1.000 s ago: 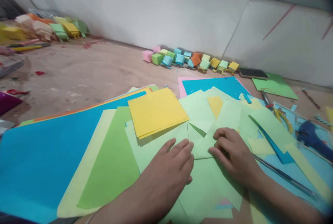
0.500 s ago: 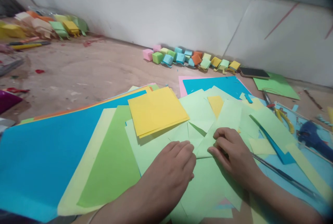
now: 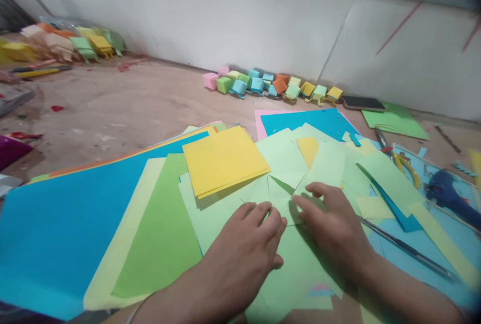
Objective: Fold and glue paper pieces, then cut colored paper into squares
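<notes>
My left hand rests on pale green paper, its fingers bent and a little apart, the thumb away from them. Just to its right, my right hand hovers at the edge of a pale green sheet, thumb and fingers parted with nothing seen between them. Beneath both hands the pale green pieces overlap, with creases and a straight edge showing. Beyond my left hand lies a small stack of yellow paper squares. A long slim metal tool, perhaps tweezers, lies right of my right wrist.
Large blue sheets and a green sheet spread to the left. Along the wall stand small folded paper boxes and a dark phone. Yellow-handled pliers and a blue glue gun lie at right.
My right hand has opened from a pinch and shifted slightly left. The left hand's fingers have loosened, with the thumb further out. The whole view has shifted a little.
</notes>
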